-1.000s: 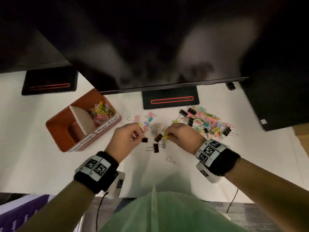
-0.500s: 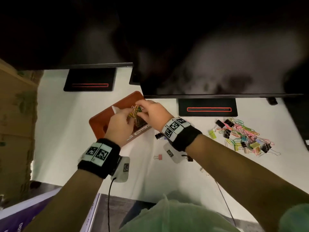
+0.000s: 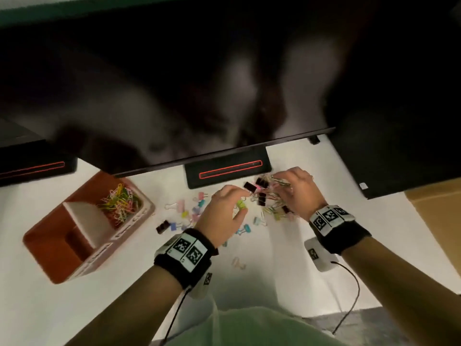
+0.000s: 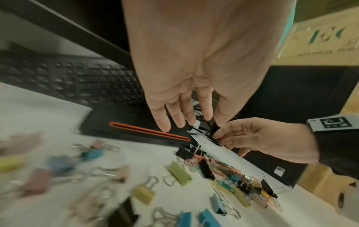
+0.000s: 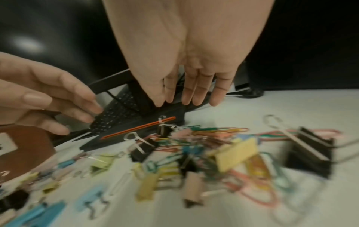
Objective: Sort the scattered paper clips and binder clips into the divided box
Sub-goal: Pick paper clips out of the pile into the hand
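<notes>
An orange divided box (image 3: 82, 188) stands at the left; coloured paper clips (image 3: 119, 203) fill its far compartment, and the nearer one shows only its orange floor. A mixed pile of paper clips and binder clips (image 3: 264, 198) (image 5: 213, 145) lies in front of the monitor stand. My right hand (image 3: 280, 187) (image 5: 186, 102) hovers over the pile with straight fingers, holding nothing. My left hand (image 3: 237, 208) (image 4: 192, 124) hangs over the pile's left edge, fingers straight and empty. Pastel binder clips (image 3: 189, 211) lie scattered between the pile and the box.
A black monitor stand base (image 3: 227, 171) sits just behind the pile, under the dark monitor (image 3: 174, 96). A keyboard (image 4: 77, 79) lies further back. A cardboard box (image 3: 436, 213) stands at the right. One pink clip (image 3: 238, 262) lies near the front edge.
Half a second ago both hands held a bunch of paper clips over the box's far compartment. Now both have moved right, back over the pile, and hold nothing.
</notes>
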A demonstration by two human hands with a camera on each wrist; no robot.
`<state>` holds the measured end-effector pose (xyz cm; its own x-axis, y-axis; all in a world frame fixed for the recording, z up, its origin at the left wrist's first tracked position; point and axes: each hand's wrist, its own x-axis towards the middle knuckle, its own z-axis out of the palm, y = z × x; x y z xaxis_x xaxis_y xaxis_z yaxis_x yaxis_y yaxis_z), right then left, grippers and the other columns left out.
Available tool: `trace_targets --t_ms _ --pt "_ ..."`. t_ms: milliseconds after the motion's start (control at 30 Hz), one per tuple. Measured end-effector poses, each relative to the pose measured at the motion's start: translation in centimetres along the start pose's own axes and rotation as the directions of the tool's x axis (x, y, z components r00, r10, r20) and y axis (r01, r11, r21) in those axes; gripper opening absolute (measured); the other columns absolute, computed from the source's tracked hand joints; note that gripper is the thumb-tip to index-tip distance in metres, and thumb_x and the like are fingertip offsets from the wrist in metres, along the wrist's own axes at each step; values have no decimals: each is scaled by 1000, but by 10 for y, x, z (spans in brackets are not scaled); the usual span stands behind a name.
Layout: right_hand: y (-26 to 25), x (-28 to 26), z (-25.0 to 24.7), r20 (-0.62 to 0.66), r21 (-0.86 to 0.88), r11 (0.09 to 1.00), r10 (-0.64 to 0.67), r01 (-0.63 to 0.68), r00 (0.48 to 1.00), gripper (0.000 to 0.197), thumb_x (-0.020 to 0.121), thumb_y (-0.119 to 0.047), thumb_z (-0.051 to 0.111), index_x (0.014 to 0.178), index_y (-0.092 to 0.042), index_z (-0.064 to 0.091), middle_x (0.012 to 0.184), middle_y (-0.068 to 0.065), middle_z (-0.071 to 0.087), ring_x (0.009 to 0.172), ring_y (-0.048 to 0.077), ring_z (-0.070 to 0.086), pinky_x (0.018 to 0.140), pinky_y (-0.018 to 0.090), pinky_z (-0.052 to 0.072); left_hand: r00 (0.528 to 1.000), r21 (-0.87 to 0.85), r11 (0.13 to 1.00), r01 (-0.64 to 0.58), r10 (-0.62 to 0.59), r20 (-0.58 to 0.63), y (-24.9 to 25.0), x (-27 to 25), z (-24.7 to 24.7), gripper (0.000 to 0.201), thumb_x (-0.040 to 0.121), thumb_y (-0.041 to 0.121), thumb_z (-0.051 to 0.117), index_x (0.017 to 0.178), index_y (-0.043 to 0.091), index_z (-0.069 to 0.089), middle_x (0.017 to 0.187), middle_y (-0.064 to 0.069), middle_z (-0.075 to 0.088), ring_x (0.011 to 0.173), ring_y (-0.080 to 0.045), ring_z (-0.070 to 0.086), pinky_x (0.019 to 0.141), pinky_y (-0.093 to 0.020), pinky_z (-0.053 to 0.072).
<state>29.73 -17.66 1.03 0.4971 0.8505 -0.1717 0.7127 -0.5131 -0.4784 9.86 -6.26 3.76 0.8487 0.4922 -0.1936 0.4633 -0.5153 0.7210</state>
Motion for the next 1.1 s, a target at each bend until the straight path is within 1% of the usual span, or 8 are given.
trace_targets --t_ms 167,267,433,600,767,833,967,1100 --pt "31 17 3 115 -7 1000 -25 26 993 35 89 -25 57 124 -19 57 123 7 55 111 28 52 98 39 44 999 122 992 34 -38 29 17 52 45 31 87 30 57 117 23 58 124 2 48 115 -18 46 98 -36 42" --pt "34 22 13 155 -20 996 -81 86 984 32 89 -28 57 121 -21 60 121 7 54 108 28 51 94 37 45 995 197 976 93 -100 23 15 63 58 27 87 30 58 113 22 61 129 1 47 119 -20 43 99 -36 41" --pt "42 6 27 198 64 975 -223 214 954 34 80 -21 69 114 -19 66 116 9 55 99 29 55 88 33 45 991 231 966 114 -129 48 0 44 64 16 85 24 60 100 23 66 131 4 49 120 -17 41 101 -37 40" --pt "45 -18 32 233 188 940 -325 286 916 38 79 -26 70 116 -17 65 115 9 57 100 25 57 90 34 49 984 113 982 153 -162 74 -6 13 61 14 79 31 69 91 23 69 133 4 48 113 -14 48 99 -35 42" --pt "28 -3 17 145 176 960 -244 218 959 37 87 -22 60 125 -23 56 119 1 54 101 17 55 94 31 45 981 61 983 173 -167 -95 -4 12 55 20 85 25 62 105 23 59 121 6 50 102 -12 54 89 -33 51" --pt "20 9 13 157 139 973 -207 185 966 40 87 -18 59 126 -25 54 123 2 52 106 18 53 97 32 43 977 82 981 178 -166 -132 1 19 53 35 86 21 60 119 27 51 126 7 45 106 -12 51 93 -33 50" --pt "7 29 16 209 85 988 -147 131 967 38 85 -19 60 123 -21 57 119 5 52 108 25 52 94 37 46 989 200 969 145 -139 -47 9 42 49 47 89 20 56 132 32 44 140 2 35 119 -16 43 101 -32 40" --pt "6 33 21 253 61 993 -114 102 961 29 89 -15 54 116 -16 63 117 7 55 107 26 54 90 35 48 988 227 963 148 -155 15 0 59 48 33 88 18 57 120 24 55 120 -1 53 110 -20 50 94 -32 45"
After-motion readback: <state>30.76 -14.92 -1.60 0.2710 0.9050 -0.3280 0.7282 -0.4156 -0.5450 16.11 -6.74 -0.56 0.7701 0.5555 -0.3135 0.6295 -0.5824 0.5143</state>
